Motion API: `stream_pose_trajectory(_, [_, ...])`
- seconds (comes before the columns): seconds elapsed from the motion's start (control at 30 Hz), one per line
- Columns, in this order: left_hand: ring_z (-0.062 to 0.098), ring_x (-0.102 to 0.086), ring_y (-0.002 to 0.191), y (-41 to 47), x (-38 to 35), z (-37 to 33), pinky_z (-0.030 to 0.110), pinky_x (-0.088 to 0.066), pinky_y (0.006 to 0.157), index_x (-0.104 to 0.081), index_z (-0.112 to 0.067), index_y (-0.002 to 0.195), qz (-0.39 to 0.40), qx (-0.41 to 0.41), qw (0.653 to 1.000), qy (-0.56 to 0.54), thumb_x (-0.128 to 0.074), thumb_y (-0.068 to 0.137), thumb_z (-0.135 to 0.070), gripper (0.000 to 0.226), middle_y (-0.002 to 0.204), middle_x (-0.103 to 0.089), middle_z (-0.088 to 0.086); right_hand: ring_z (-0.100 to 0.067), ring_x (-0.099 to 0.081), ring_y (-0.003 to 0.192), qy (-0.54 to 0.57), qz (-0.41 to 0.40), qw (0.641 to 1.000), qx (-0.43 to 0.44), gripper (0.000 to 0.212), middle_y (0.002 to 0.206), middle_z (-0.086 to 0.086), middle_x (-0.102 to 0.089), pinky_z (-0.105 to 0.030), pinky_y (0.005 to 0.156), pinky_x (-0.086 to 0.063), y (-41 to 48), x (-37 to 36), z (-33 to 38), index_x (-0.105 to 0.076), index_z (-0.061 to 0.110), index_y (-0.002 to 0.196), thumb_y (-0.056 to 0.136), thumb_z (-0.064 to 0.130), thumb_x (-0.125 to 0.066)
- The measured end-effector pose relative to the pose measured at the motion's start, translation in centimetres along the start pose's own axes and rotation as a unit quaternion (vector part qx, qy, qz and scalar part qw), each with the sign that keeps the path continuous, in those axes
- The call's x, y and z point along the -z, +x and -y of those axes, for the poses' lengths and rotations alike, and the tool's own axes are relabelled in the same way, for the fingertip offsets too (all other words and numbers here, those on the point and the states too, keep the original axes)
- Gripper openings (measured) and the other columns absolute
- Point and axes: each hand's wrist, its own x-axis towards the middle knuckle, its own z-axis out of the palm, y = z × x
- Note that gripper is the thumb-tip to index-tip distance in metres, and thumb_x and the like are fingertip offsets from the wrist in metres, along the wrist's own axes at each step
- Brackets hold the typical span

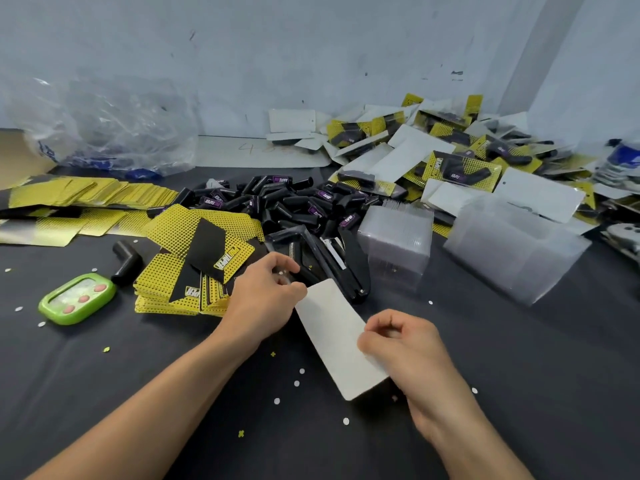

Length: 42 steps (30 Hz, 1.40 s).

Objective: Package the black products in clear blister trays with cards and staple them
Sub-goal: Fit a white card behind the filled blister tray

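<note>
A card [334, 336] lies white side up between my hands on the dark table [519, 375]. My left hand [265, 301] pinches its far end, with a clear tray edge showing under the fingers. My right hand [403, 348] pinches its near right edge. Just behind the card lies a black stapler [334, 265]. A pile of black products [287, 202] sits behind that. Yellow-and-black cards [194, 268] are stacked to the left of my left hand. Two stacks of clear blister trays [396, 244] stand at the right.
Finished packs [460, 161] are heaped at the back right against the wall. A green timer [78, 298] and one loose black product [126, 263] lie at the left. More yellow cards [86, 195] are spread at the far left, with a clear plastic bag [110, 129] behind them.
</note>
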Motion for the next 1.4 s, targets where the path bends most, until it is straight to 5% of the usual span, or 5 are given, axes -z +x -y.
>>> stream_pose_trajectory(0.43, [0.014, -0.040, 0.051, 2.6, 0.5, -0.3, 0.026, -0.036, 0.051, -0.060, -0.015, 0.060, 0.093, -0.050, 0.994, -0.026, -0.055, 0.062, -0.013, 0.006, 0.052, -0.048, -0.004, -0.027, -0.062, 0.054, -0.154, 0.048, 0.982, 0.099, 0.028, 0.063, -0.007, -0.070, -0.037, 0.059, -0.055, 5.0, -0.7, 0.8, -0.056, 0.046, 0.102, 0.081, 0.033, -0.071])
stream_pose_trajectory(0.6, [0.011, -0.039, 0.044, 0.6, 1.2, -0.4, 0.017, -0.031, 0.042, -0.068, -0.015, 0.075, 0.130, -0.028, 0.989, -0.061, -0.057, 0.065, -0.017, 0.015, 0.053, -0.051, -0.004, -0.015, -0.052, 0.053, -0.094, 0.054, 0.992, 0.070, 0.036, 0.068, -0.014, -0.068, -0.027, 0.051, -0.045, 3.9, -1.8, 0.1, -0.053, 0.052, 0.098, 0.079, 0.029, -0.074])
stream_pose_trajectory(0.87, [0.000, -0.063, 0.064, -1.1, -0.1, 0.4, 0.015, -0.045, 0.049, -0.047, -0.046, 0.137, -0.023, -0.052, 0.998, 0.009, -0.068, 0.088, -0.020, 0.059, 0.077, -0.070, -0.020, -0.021, -0.067, 0.059, 0.064, 0.075, 0.995, 0.010, 0.026, 0.078, -0.018, -0.075, -0.032, 0.054, -0.052, 3.7, -1.6, 0.0, -0.063, 0.018, 0.105, 0.090, -0.003, -0.067])
stream_pose_trajectory(1.17, [0.011, -0.072, 0.058, -1.3, 0.0, 0.6, 0.031, -0.060, 0.064, -0.054, -0.025, 0.143, -0.032, -0.009, 0.999, -0.039, -0.066, 0.088, -0.009, 0.059, 0.067, -0.074, -0.003, -0.027, -0.052, 0.063, 0.018, 0.035, 0.999, 0.034, 0.018, 0.085, -0.037, -0.064, -0.039, 0.062, -0.042, 4.3, -1.9, -0.7, -0.068, 0.012, 0.090, 0.084, -0.004, -0.064])
stream_pose_trajectory(1.4, [0.026, -0.077, 0.067, -0.7, 0.8, 0.9, 0.041, -0.065, 0.075, -0.048, -0.018, 0.152, 0.031, 0.034, 0.993, -0.109, -0.068, 0.088, -0.001, 0.069, 0.074, -0.076, 0.007, -0.017, -0.047, 0.053, -0.065, 0.001, 0.995, 0.075, 0.013, 0.065, -0.021, -0.064, -0.028, 0.054, -0.040, 4.9, -2.0, -1.5, -0.071, 0.019, 0.083, 0.086, 0.008, -0.065])
